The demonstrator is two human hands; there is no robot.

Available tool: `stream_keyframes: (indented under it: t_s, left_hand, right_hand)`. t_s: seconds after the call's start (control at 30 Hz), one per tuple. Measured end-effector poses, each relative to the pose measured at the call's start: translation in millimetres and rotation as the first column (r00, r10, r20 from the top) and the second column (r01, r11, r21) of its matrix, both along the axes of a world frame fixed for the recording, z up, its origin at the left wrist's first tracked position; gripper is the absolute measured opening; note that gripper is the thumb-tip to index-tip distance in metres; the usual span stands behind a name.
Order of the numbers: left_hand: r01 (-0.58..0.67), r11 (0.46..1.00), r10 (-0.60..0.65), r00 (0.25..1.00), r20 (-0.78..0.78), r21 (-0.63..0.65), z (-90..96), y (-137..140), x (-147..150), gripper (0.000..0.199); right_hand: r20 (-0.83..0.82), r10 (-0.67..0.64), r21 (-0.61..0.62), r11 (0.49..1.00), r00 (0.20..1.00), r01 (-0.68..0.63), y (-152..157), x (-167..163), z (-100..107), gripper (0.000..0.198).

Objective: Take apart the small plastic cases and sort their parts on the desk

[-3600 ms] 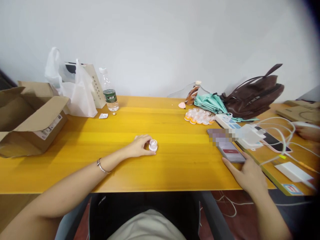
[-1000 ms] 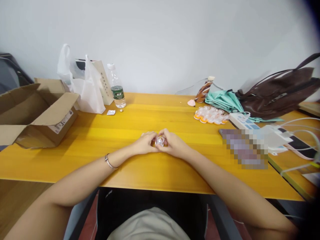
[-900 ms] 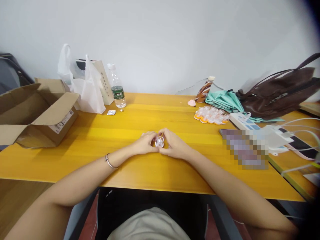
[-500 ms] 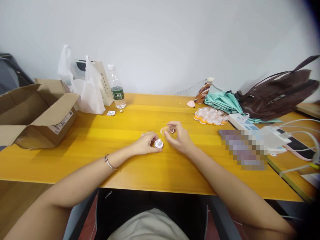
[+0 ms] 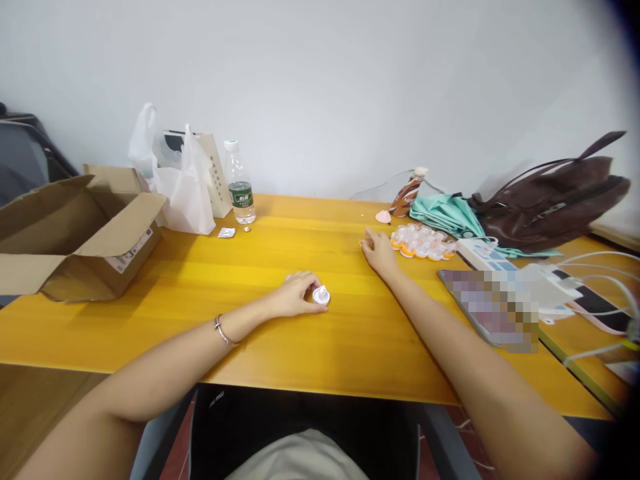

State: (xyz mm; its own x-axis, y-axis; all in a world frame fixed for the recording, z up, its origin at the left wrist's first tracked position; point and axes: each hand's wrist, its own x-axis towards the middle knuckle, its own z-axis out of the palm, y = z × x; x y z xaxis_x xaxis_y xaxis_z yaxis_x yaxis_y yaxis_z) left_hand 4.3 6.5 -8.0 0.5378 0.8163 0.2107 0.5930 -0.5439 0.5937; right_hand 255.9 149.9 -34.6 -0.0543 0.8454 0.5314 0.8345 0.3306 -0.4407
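Observation:
My left hand rests on the table, its thumb and fingers closed around the edge of a small white round plastic piece with a raised nub on top. Farther forward and to the right is my right hand, its fingers curled and one bent less than the others. Whatever it may hold is hidden by the fingers. Just right of that hand lies a cluster of clear plastic capsules with orange bases. A small pale pink piece lies beyond the fingertips.
At left stand an open cardboard box, a white plastic bag and a water bottle, with a foil scrap nearby. At right are a brown drink bottle, teal cloth, brown bag, flat blurred device and white cables.
My right hand has moved forward and right, away from my left hand. The clear plastic piece in its fingers no longer shows. My left hand keeps hold of the white piece.

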Motion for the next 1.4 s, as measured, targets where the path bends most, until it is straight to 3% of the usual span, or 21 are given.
stream_keyframes:
  t_s: [0.33, 0.47, 0.6, 0.73, 0.83, 0.9, 1.0, 1.17, 1.4]
  left_hand:
    - [0.001, 1.000, -0.001, 1.000, -0.009, 0.003, 1.0, 0, 0, 0.034]
    - [-0.003, 1.000, 0.003, 1.000, -0.010, 0.005, 1.2, 0, 0, 0.033]
    - [0.018, 1.000, -0.018, 1.000, -0.009, 0.010, 0.7, 0, -1, 0.032]
    - [0.011, 1.000, -0.010, 1.000, -0.025, 0.008, -1.2, 0, -1, 0.032]
    - [-0.003, 1.000, 0.004, 0.999, -0.047, 0.020, -3.2, 1, 0, 0.029]
    - [-0.006, 1.000, 0.008, 0.997, -0.070, 0.026, -3.8, 1, 1, 0.028]
    - [-0.004, 1.000, 0.006, 0.995, -0.103, 0.024, -3.6, 0, 2, 0.028]
    - [-0.020, 0.999, 0.024, 0.993, -0.114, 0.035, -4.5, 0, 3, 0.024]
    - [-0.066, 0.998, 0.066, 0.998, 0.000, 0.015, -5.1, 2, 6, 0.029]
  right_hand:
    - [-0.065, -0.164, -0.059, 0.985, 0.984, 0.160, 55, -10, 3, 0.054]
    - [-0.055, -0.190, -0.040, 0.981, 0.980, 0.188, 49, -14, 0, 0.068]
    - [0.006, -0.143, -0.034, 0.989, 0.990, 0.143, 25, -15, -8, 0.067]
    - [0.078, -0.037, 0.021, 0.999, 0.996, 0.036, -8, -15, -9, 0.059]
    - [0.061, 0.171, 0.087, 0.981, 0.983, -0.176, -35, -21, -3, 0.038]
    - [0.044, 0.400, 0.068, 0.913, 0.915, -0.402, -57, -28, 3, 0.019]
    - [-0.015, 0.622, 0.007, 0.783, 0.783, -0.622, -92, -42, 11, 0.017]
    - [-0.100, 0.680, -0.103, 0.719, 0.727, -0.687, -125, -62, 17, 0.019]
    - [-0.073, 0.694, -0.094, 0.711, 0.717, -0.697, -118, -63, 18, 0.012]
